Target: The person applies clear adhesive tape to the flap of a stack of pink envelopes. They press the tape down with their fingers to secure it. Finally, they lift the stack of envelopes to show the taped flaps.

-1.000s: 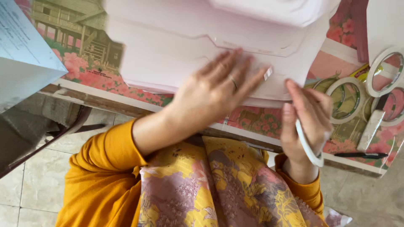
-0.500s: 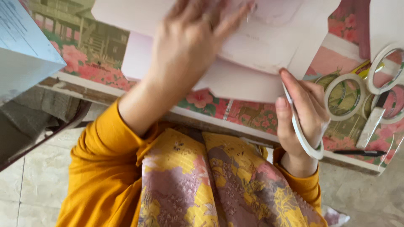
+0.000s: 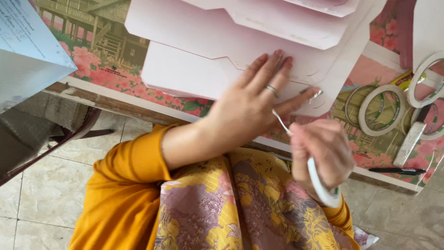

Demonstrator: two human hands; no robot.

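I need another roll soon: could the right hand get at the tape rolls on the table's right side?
Probably yes, once freed. The right hand holds a tape roll; the tape rolls lie just beyond it on the table, nothing between.

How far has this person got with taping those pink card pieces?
Done: several cut pink card sheets lie stacked on the table. In hand: the left hand presses flat on the stack while the right hand holds a tape roll, a strip drawn towards the card. Left: no strip looks stuck down yet; more tape rolls wait nearby.

Left hand [image 3: 249, 109] flat on pale pink card sheets [image 3: 194, 69], right hand [image 3: 321, 153] around a white tape roll [image 3: 321, 185].
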